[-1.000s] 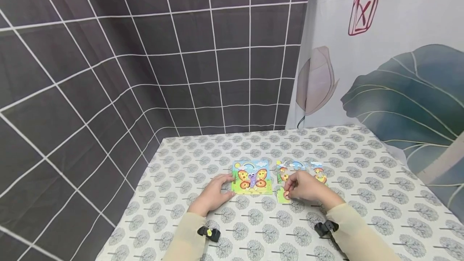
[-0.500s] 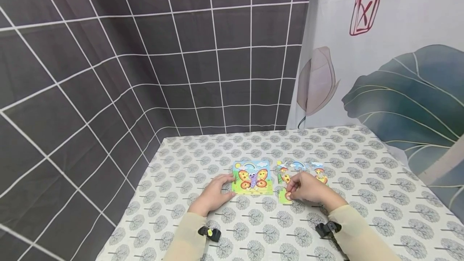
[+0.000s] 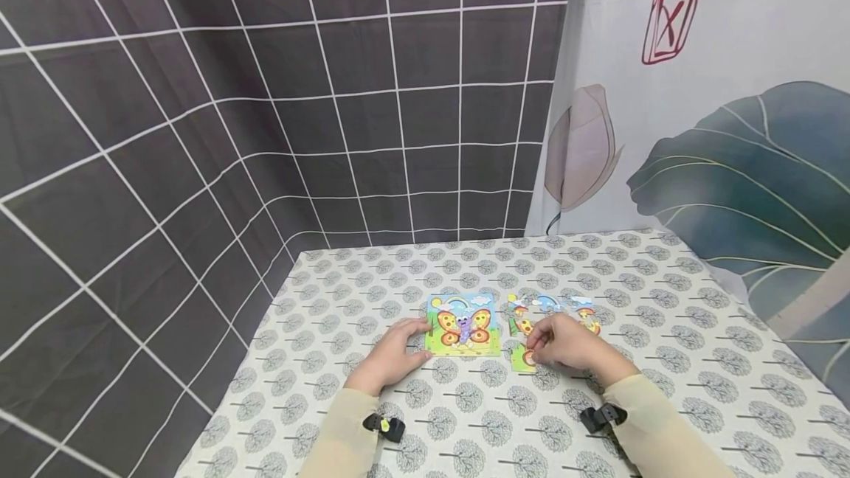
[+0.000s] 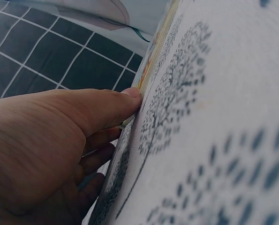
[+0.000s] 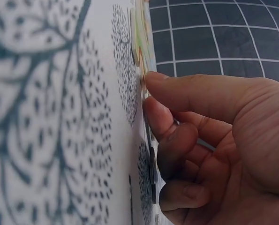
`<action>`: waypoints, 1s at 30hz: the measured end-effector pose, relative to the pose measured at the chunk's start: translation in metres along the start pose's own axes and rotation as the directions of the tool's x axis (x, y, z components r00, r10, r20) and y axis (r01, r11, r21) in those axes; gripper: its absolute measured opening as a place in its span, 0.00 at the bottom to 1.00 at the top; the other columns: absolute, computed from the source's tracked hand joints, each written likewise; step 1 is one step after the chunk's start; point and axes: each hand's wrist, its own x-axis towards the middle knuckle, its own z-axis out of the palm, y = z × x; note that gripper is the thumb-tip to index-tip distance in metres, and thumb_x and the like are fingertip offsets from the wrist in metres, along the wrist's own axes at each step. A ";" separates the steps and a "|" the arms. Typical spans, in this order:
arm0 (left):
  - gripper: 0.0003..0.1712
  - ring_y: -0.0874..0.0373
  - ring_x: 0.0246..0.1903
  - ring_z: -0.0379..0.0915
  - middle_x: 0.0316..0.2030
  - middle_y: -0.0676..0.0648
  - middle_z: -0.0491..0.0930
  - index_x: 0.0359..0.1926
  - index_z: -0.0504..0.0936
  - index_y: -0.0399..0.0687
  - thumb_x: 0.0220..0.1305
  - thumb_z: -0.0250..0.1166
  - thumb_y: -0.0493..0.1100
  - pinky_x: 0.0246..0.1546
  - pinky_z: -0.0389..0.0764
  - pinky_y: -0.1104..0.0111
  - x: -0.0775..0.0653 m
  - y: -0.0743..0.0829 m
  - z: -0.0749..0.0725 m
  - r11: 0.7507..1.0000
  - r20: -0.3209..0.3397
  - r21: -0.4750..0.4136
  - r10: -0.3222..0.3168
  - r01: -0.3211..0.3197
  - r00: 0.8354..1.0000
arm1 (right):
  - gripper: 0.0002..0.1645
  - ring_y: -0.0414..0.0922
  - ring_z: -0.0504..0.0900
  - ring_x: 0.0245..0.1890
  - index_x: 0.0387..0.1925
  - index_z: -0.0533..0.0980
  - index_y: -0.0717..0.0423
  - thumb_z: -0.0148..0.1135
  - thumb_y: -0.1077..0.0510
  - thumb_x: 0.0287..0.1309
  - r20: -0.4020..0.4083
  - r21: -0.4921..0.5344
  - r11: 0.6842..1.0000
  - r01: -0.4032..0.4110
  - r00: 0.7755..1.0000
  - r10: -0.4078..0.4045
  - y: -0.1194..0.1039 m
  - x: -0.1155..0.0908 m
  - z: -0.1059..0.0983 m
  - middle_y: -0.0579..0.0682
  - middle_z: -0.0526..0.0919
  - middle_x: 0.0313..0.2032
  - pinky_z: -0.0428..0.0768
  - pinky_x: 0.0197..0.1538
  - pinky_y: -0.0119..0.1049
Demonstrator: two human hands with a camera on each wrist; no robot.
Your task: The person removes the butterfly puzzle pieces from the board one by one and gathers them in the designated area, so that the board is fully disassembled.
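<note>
A square butterfly picture board (image 3: 462, 324) lies flat on the table in the head view. My left hand (image 3: 390, 356) rests at its left edge, thumb by the near corner and fingers a little farther up; in the left wrist view the thumb (image 4: 109, 107) touches the edge. To the right, my right hand (image 3: 564, 344) pinches a green and orange jigsaw piece (image 3: 521, 358) between thumb and fingers, low against the cloth. Just beyond lie more jigsaw pieces (image 3: 548, 304) with sky, rainbow and wing parts, some covered by the right hand.
A white cloth with grey trees (image 3: 465, 419) covers the table. Behind and to the left hangs a dark curtain with a white grid (image 3: 425, 120). A pale curtain with a large leaf print (image 3: 750, 168) hangs at the right.
My right hand has shifted very slightly to the right with the jigsaw piece. The left hand and the picture board look the same.
</note>
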 end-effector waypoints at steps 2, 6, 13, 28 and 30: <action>0.32 0.49 0.76 0.60 0.75 0.53 0.69 0.70 0.78 0.54 0.66 0.73 0.48 0.78 0.58 0.48 0.000 0.000 0.000 1.000 0.000 0.003 0.005 -0.005 1.000 | 0.10 0.46 0.79 0.32 0.32 0.85 0.51 0.79 0.64 0.49 -0.011 -0.011 1.000 -0.003 1.000 0.003 -0.003 0.000 -0.001 0.47 0.82 0.30 0.80 0.35 0.37; 0.32 0.48 0.75 0.60 0.74 0.52 0.69 0.70 0.78 0.53 0.66 0.73 0.48 0.77 0.58 0.47 -0.001 0.001 -0.001 1.000 0.001 0.006 0.013 -0.013 1.000 | 0.08 0.45 0.79 0.31 0.33 0.84 0.51 0.77 0.63 0.52 -0.030 -0.037 0.999 0.000 1.000 -0.001 -0.011 0.004 0.001 0.46 0.82 0.30 0.79 0.37 0.36; 0.32 0.49 0.75 0.60 0.74 0.52 0.69 0.70 0.78 0.53 0.66 0.73 0.48 0.78 0.58 0.47 -0.002 0.002 -0.002 1.000 -0.005 -0.004 0.011 -0.011 1.000 | 0.08 0.43 0.81 0.23 0.36 0.85 0.50 0.76 0.64 0.56 -0.039 -0.085 0.996 0.011 0.999 -0.015 -0.028 0.019 0.013 0.44 0.82 0.32 0.81 0.32 0.36; 0.32 0.49 0.76 0.60 0.74 0.54 0.69 0.70 0.78 0.54 0.66 0.73 0.49 0.78 0.57 0.48 0.000 0.001 -0.001 1.000 -0.008 -0.014 0.007 -0.007 1.000 | 0.15 0.41 0.81 0.38 0.40 0.86 0.49 0.80 0.65 0.50 -0.034 -0.222 0.966 0.135 0.989 -0.146 -0.069 0.049 0.047 0.42 0.85 0.42 0.84 0.44 0.41; 0.32 0.49 0.76 0.60 0.74 0.54 0.69 0.70 0.78 0.54 0.66 0.73 0.49 0.78 0.57 0.47 0.000 0.001 -0.002 1.000 -0.008 -0.011 0.008 -0.008 1.000 | 0.16 0.42 0.83 0.39 0.40 0.87 0.50 0.80 0.65 0.49 -0.029 -0.223 0.964 0.146 0.987 -0.157 -0.072 0.052 0.051 0.43 0.85 0.42 0.85 0.45 0.42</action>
